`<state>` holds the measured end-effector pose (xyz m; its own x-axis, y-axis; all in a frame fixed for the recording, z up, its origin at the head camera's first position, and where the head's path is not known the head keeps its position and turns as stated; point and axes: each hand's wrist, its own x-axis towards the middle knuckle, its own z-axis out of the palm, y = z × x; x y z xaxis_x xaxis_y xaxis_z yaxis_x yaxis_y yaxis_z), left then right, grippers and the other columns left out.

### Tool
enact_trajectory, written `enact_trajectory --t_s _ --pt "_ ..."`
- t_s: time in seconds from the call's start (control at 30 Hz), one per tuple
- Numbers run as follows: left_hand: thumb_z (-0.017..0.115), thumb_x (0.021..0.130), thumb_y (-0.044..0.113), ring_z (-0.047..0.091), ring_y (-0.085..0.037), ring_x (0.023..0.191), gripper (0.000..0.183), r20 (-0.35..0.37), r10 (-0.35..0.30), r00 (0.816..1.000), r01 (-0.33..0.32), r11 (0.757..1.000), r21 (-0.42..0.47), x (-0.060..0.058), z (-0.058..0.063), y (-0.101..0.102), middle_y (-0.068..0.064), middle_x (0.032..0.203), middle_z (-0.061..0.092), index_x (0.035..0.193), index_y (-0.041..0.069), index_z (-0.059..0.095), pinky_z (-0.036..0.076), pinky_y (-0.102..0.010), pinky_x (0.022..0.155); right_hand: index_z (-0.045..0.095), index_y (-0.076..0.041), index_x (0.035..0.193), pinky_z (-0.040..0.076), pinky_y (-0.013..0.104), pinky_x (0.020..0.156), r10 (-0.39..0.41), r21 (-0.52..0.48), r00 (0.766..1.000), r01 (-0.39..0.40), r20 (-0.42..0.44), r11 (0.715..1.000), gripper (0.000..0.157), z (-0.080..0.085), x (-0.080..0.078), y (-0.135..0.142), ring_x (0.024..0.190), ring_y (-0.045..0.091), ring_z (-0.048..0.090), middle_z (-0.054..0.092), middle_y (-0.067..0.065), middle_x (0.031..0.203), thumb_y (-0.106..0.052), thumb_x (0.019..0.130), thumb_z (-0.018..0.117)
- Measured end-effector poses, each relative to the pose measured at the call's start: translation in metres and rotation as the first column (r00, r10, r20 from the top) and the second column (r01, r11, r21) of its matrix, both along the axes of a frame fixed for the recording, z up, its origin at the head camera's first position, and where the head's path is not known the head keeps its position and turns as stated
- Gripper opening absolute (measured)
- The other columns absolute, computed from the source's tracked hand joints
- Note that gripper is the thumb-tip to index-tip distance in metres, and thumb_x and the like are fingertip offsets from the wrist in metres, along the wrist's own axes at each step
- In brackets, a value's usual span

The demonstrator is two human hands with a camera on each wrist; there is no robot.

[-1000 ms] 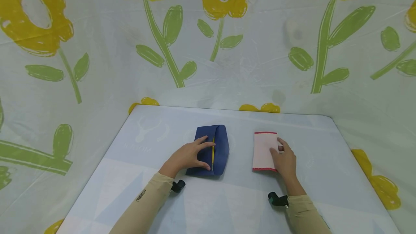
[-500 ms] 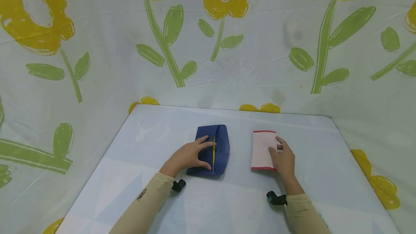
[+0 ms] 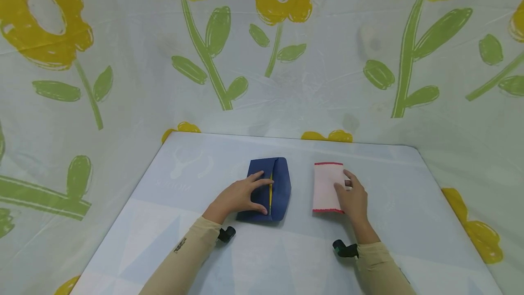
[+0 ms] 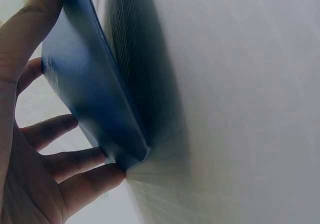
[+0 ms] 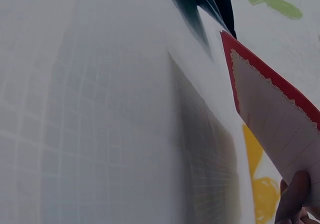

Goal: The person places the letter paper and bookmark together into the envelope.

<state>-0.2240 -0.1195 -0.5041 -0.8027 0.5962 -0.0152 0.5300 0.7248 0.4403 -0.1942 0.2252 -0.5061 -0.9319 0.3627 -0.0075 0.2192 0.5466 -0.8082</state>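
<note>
A dark blue envelope [image 3: 280, 192] lies left of the table's middle, its flap folded out to the right and a yellow strip showing at its opening. My left hand [image 3: 239, 197] holds it, thumb and fingers spread across its face beside the opening. In the left wrist view the fingertips meet the envelope's [image 4: 95, 79] edge. To the right, a pale pink card [image 3: 326, 188] with red bands at top and bottom is pinched at its right edge by my right hand [image 3: 355, 198]. The right wrist view shows the card [image 5: 272, 116] raised above the table, lines printed on it.
The white and pale blue table [image 3: 286, 258] has a faint printed pattern. Behind it hangs a flowered sheet [image 3: 327, 81], which also runs along the sides. A black wrist camera [image 3: 226, 234] sits on the left wrist, another black wrist camera [image 3: 345, 249] on the right.
The right hand has shifted left with the card, bringing it closer to the envelope. The left hand and envelope have moved only very slightly to the right.
</note>
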Motion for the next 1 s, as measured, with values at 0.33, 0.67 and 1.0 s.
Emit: enact_trajectory --t_s 0.33,0.67,1.0 --pt "0.082 0.074 0.062 0.047 -0.043 0.138 0.091 -0.014 -0.005 1.000 0.005 1.000 -0.008 -0.001 -0.001 0.001 -0.011 0.165 0.031 0.153 0.036 0.045 0.049 -0.055 0.103 0.042 -0.011 0.156 0.051 0.054 0.093 -0.005 0.007 1.000 0.005 -0.010 1.000 0.058 -0.004 -0.005 -0.005 0.109 0.039 0.056 0.056 0.026 0.135 -0.025 0.102 0.060" --pt "0.083 0.074 0.061 0.049 -0.043 0.136 0.090 -0.025 -0.009 1.000 0.009 1.000 -0.007 -0.001 -0.002 0.003 -0.011 0.164 0.032 0.152 0.036 0.047 0.049 -0.055 0.102 0.041 -0.011 0.156 0.052 0.055 0.096 -0.008 0.002 1.000 0.008 -0.016 1.000 0.060 -0.002 -0.006 -0.014 0.112 0.040 0.055 0.056 0.026 0.136 -0.025 0.101 0.061" --pt "0.083 0.074 0.062 0.049 -0.042 0.136 0.090 -0.029 -0.006 1.000 0.005 1.000 -0.017 -0.001 -0.004 0.005 -0.011 0.164 0.032 0.152 0.037 0.047 0.050 -0.054 0.102 0.042 -0.013 0.156 0.052 0.054 0.097 -0.005 -0.007 1.000 0.005 -0.009 1.000 0.060 0.000 -0.009 -0.020 0.112 0.039 0.056 0.057 0.025 0.136 -0.026 0.101 0.063"
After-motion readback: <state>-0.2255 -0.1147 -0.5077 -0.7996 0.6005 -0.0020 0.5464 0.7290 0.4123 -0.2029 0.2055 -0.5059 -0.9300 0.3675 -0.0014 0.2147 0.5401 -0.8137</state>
